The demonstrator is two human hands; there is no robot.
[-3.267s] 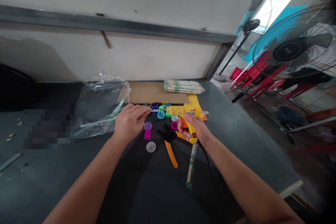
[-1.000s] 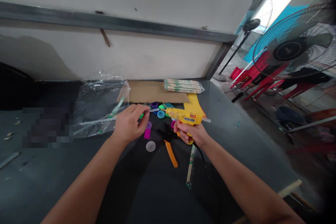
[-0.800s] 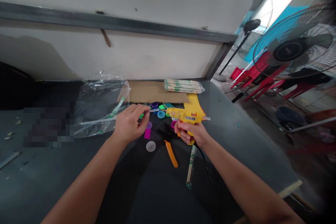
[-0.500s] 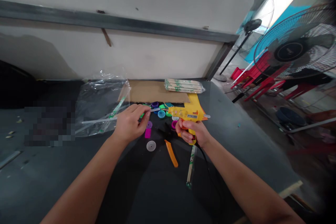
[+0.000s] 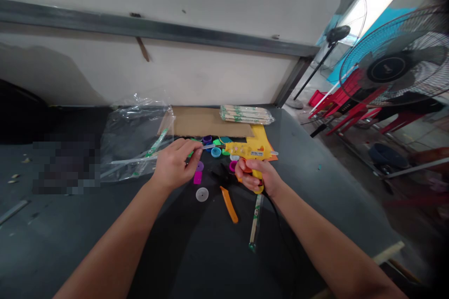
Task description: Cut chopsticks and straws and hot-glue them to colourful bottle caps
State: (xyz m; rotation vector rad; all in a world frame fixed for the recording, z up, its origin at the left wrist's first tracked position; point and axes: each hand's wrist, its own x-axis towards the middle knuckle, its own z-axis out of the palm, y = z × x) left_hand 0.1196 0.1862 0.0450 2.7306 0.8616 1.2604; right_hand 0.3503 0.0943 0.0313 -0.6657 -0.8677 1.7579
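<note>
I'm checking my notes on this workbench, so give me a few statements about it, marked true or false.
1. The right hand grips a yellow hot glue gun. True.
2. The left hand holds the orange-handled pliers. False: the pliers lie on the table, and the left fingers pinch a thin stick near the gun.
3. Coloured plastic caps, one of them blue, lie on the table between the hands. True.
4. The wrapped packet of sticks lies on the clear plastic bag. False: it lies at the table's far edge, right of the bag, by the cardboard.
5. A standing fan stands to the right of the table. True.
</note>
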